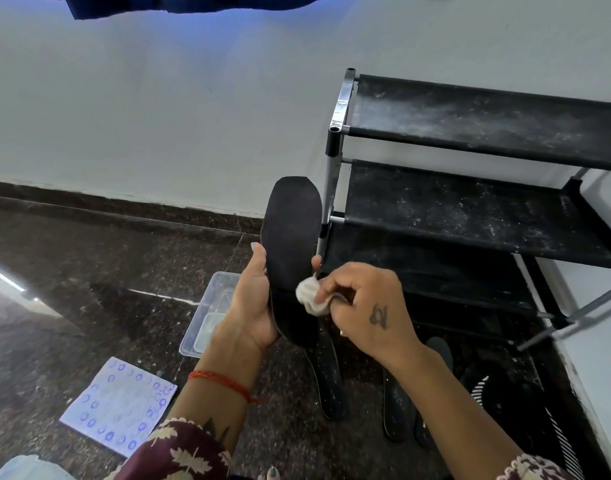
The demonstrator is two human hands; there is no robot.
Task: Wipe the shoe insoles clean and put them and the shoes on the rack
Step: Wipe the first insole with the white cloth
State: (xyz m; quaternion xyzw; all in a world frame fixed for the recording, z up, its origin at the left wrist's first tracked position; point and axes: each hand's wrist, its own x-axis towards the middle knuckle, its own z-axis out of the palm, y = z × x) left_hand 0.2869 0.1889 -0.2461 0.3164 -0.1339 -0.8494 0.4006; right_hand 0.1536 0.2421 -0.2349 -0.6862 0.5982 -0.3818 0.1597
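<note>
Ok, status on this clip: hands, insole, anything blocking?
Left hand holds insole upright. Right hand pinches cloth against it. Rack shelves dusty, bare; nothing blocking.

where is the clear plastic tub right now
In the head view the clear plastic tub sits on the dark floor left of centre, just behind the left hand, with the patterned cloth nearer the camera.

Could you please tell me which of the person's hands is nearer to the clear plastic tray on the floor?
Left. The left hand, holding the insole, is right beside the clear plastic tray; the right hand, pinching the cloth, is beyond the insole.
</note>
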